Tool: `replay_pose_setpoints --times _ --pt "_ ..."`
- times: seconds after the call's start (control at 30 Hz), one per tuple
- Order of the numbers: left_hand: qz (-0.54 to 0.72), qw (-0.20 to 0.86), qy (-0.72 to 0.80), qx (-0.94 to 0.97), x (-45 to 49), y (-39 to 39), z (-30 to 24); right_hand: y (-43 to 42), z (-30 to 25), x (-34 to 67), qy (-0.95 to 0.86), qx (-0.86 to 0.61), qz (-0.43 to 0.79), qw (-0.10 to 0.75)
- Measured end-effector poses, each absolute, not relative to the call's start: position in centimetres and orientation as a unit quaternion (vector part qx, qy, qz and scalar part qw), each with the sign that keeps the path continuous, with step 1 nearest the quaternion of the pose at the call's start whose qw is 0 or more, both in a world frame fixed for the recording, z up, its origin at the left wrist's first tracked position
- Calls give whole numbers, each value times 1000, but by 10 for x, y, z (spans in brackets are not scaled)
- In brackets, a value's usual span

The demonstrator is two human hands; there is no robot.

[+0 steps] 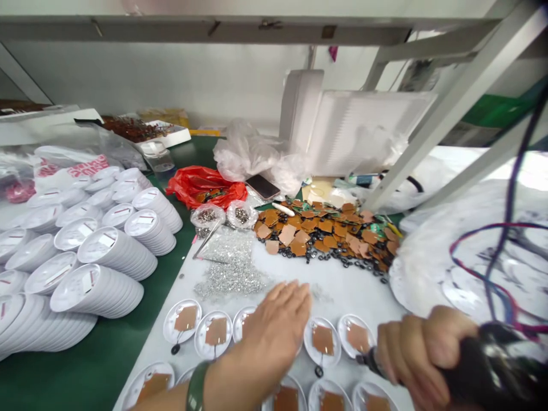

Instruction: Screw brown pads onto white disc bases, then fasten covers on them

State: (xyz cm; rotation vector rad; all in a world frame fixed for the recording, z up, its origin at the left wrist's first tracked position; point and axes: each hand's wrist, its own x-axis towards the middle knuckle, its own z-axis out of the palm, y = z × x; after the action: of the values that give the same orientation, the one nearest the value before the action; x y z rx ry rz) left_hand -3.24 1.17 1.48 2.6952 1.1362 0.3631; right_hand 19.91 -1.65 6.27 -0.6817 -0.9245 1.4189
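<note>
My left hand [276, 322] stretches over a row of small white round plastic cases, its fingers extended and close together. It hides part of that row, and whether it touches a case I cannot tell. A brown square board [322, 340] sits inside a white case [334, 355] just right of it, with a small black round part [319, 371] on a wire at the rim. My right hand [422, 351] is wrapped round a black electric screwdriver [483, 371]. The tool's tip [362, 359] points left, near the rim of another white case [342, 326].
Small silver screws [233, 268] lie heaped beside tweezers [208, 237]. Brown boards [299, 240] and black parts are piled behind. Stacked white covers [113, 288] fill the left. A red bag [205, 185] and a phone [262, 186] lie farther back; a cable [509, 200] hangs right.
</note>
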Motion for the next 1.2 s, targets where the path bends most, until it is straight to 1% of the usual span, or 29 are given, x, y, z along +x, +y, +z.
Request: replay_pose_setpoints --times 0.03,0.1,0.2,0.33,0.47,0.57,0.73,0.8,0.97,1.2 --pt "87 116 388 910 -35 24 16 -15 61 199 -413 -277 622 605" --pt "72 135 384 911 -40 38 10 -12 56 202 -445 -241 632 587" --pt "106 141 351 920 -53 42 -6 -9 53 207 -468 -227 636 570" --pt "124 151 313 929 -79 43 -11 -2 64 199 -452 -238 633 582" --pt "114 112 338 927 -92 49 10 14 84 164 -401 -281 616 617" --pt "106 96 379 914 -87 48 25 32 83 135 -403 -281 618 614" --pt "155 148 415 884 -75 35 28 53 60 109 -403 -303 595 626" --pt "177 160 426 873 -73 30 26 55 59 106 -399 -308 594 627" --pt "206 203 422 859 -58 28 21 45 83 113 -392 -288 591 643" --pt "252 223 390 857 -31 33 16 29 106 128 -369 -295 600 646"
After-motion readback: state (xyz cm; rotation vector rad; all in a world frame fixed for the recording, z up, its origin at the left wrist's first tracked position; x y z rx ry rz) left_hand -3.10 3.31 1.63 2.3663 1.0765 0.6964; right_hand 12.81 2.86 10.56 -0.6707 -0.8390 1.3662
